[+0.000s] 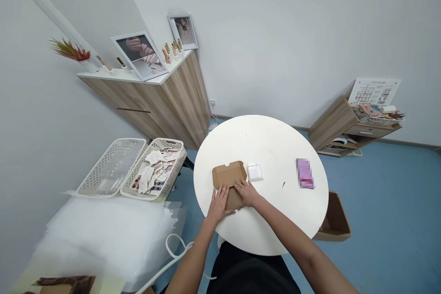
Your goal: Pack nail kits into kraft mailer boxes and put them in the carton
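A brown cardboard box [228, 175] lies on the round white table [272, 142], its lid panel folded out away from me. On its left side rests my left hand [219, 203], fingers spread over the cardboard. My right hand [246, 192] lies on the right side of the box, its fingers apart and pointing up-left. Just right of the lid is a small white square item [255, 172]. What is inside the box, if anything, is hidden by the hands and cardboard.
A purple blurred packet [305, 173] lies on the table's right side. At the left, one white basket [129, 184] holds packets beside another basket [82, 184], above white sheets [103, 234]. An open carton [334, 220] stands on the floor, right. A wooden cabinet [182, 101] stands behind.
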A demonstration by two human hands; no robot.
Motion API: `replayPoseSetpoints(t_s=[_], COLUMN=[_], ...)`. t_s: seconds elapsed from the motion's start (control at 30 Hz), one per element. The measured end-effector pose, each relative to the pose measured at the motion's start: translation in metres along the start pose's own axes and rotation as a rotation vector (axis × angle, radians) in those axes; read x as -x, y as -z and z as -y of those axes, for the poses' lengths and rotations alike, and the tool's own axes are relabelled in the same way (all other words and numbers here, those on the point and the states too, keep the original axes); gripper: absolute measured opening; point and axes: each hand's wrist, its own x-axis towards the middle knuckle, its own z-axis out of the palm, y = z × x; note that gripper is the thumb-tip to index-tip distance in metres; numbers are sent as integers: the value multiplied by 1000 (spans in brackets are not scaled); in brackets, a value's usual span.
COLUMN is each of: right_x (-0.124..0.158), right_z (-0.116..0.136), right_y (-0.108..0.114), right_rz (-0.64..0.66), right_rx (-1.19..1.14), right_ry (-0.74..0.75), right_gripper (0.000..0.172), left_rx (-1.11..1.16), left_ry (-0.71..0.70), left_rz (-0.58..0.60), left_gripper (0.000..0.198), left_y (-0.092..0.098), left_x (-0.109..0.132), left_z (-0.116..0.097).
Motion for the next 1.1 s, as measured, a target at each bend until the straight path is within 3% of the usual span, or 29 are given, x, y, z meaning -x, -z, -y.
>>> replayPoseSetpoints(t_s=[0.1,0.13,0.2,0.33,0.43,0.57,0.83,0.97,1.1], right_x=[-9,-13,-21,-33,-36,-30,15,33,33], right_z=[-20,-30,-50,-80,-87,-82,-78,-60,-20], right_y=[28,38,55,71,71,71,92,87,47], right_rz=[-180,-262,-318,-4,74,68,-155,-267,-305], right_rx=[-126,-136,-92,28,39,33,-158,-297,-488], right_ry=[-99,-160,-271,-418,-446,-507,-529,-491,-515], right_gripper=[46,38,41,68,69,56,8,10,25], left_rx=[15,23,41,88,133,161,172,180,200], left_ry=[42,60,89,111,104,86,45,33,20], left_rz=[-6,-4,4,15,-2,-26,-7,-24,-46], left_gripper=[111,113,115,119,121,122,117,118,123], left_y=[0,-1,-1,-2,-1,-1,-2,-3,-5], left_x=[1,1,-1,-3,-2,-2,-6,-10,-11], left_z=[0,0,-1,-2,-2,-2,3,2,-5])
